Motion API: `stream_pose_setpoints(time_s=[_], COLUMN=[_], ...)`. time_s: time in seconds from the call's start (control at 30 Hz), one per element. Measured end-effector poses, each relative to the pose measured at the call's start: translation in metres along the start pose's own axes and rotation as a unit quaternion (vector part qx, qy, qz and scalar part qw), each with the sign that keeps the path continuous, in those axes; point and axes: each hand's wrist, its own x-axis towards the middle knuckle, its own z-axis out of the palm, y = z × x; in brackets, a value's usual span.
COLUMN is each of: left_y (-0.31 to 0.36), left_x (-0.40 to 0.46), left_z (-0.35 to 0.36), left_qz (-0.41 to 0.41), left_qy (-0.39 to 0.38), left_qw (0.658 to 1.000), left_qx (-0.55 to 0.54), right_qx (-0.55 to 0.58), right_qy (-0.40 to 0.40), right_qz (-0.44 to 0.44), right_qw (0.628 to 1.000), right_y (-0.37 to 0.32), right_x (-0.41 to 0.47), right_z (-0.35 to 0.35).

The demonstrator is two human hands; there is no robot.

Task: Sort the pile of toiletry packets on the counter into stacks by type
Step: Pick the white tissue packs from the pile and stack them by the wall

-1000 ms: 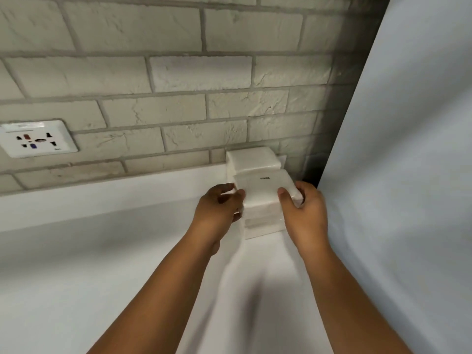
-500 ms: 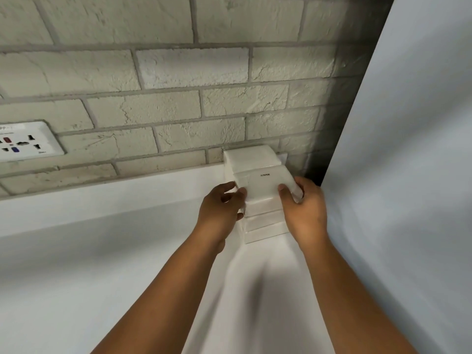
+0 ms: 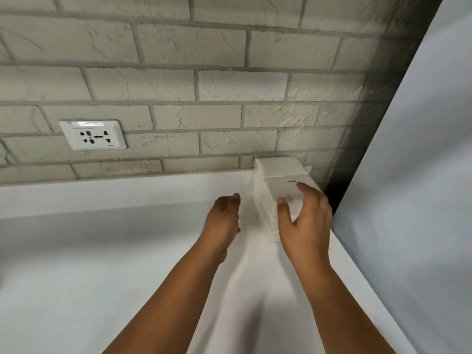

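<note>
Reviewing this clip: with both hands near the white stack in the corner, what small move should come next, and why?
Probably draw the right hand back off the stack of white packets. Its fingers lie loosely against the top packet, not clamped, and the left hand is open and clear of the stack beside it. The stack stands squared in the corner by the brick wall, so it looks finished.

Nothing here can be read outright. The top packet [image 3: 288,186] of the front stack carries a short dark printed line at its one o'clock edge, perhaps a brand, too blurred to make out. The wall socket [image 3: 93,135] bears tiny illegible marks.
</note>
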Motion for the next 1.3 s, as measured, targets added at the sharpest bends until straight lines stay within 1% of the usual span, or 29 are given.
stream_pose_setpoints(time_s=[0.07, 0.2, 0.4, 0.63, 0.9, 1.13, 1.3], left_y=[-0.004, -0.014, -0.034, -0.053, -0.072, -0.094, -0.114], left_x=[-0.011, -0.035, -0.073, -0.115, -0.161, -0.197, -0.226], left_z=[-0.024, -0.08, -0.186, -0.334, -0.521, -0.647, -0.722], left_qz=[0.0, 0.015, 0.046, 0.032, 0.048, 0.022, 0.011], left_qy=[0.021, 0.071, 0.179, 0.288, 0.385, 0.444, 0.486], left_qw=[1.0, 0.997, 0.982, 0.956, 0.919, 0.893, 0.866], left_qx=[0.001, 0.01, 0.048, 0.053, 0.066, 0.072, 0.119], right_qx=[0.0, -0.006, 0.033, 0.098, 0.14, 0.163, 0.161], right_qy=[-0.057, -0.191, -0.308, -0.383, -0.454, -0.499, -0.554], right_qz=[-0.037, -0.066, -0.103, -0.152, -0.187, -0.2, -0.202], right_qw=[0.998, 0.979, 0.945, 0.906, 0.86, 0.827, 0.791], right_y=[-0.022, -0.06, -0.128, -0.237, -0.371, -0.455, -0.503], right_x=[-0.022, -0.06, -0.115, -0.193, -0.306, -0.383, -0.435], right_z=[0.013, 0.043, 0.091, 0.159, 0.24, 0.296, 0.328])
